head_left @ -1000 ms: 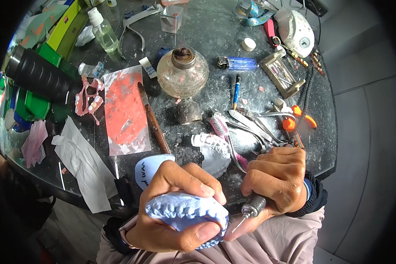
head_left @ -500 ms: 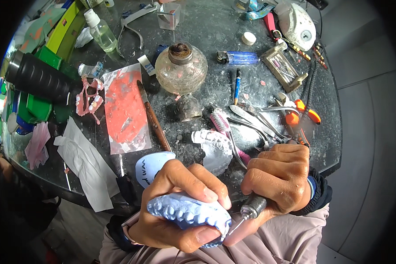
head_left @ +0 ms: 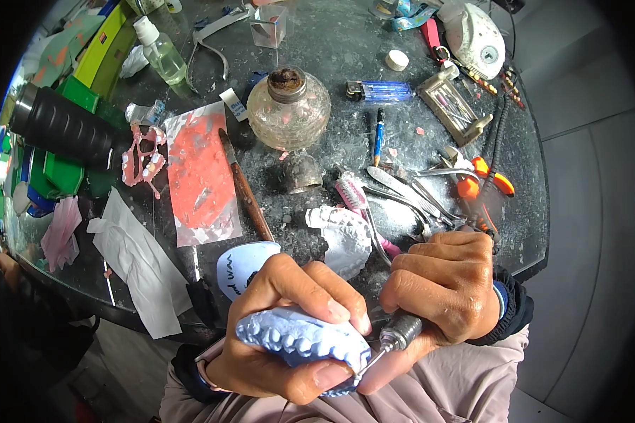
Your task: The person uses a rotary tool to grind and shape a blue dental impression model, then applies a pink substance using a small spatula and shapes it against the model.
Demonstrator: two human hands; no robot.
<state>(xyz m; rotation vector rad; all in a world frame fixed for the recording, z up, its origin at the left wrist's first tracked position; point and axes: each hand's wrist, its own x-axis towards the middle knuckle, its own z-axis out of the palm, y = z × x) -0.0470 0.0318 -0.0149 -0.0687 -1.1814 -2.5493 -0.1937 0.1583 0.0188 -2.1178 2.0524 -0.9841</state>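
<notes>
Blue tooth model: held in the left hand [head_left: 261, 377] just over the person's lap, at the near edge of the counter [head_left: 339, 49]; the blue tooth model [head_left: 303, 333] shows its row of teeth, but fingers and thumb cover much of the rest.
Left grip: pinching the model, fingers above and thumb below; the palm is out of sight.
Right grip: the right hand [head_left: 448, 289] is curled tightly around a drill [head_left: 402, 330], whose rear end is lost inside the fist.
Drill bit: the thin bit [head_left: 375, 359] points at the model's right end; whether its tip touches, I cannot tell.
Blue slab: the pale slab [head_left: 245, 264], marked with dark handwriting, is partly covered by the left hand.
Silvery piece: the silvery piece [head_left: 346, 243] lies beyond both hands; glare makes its material hard to make out.
Metal tools: a heap of tools [head_left: 406, 190] runs toward the right hand, overlapping.
Clear cup: the cup [head_left: 268, 32] stands near the top edge.
</notes>
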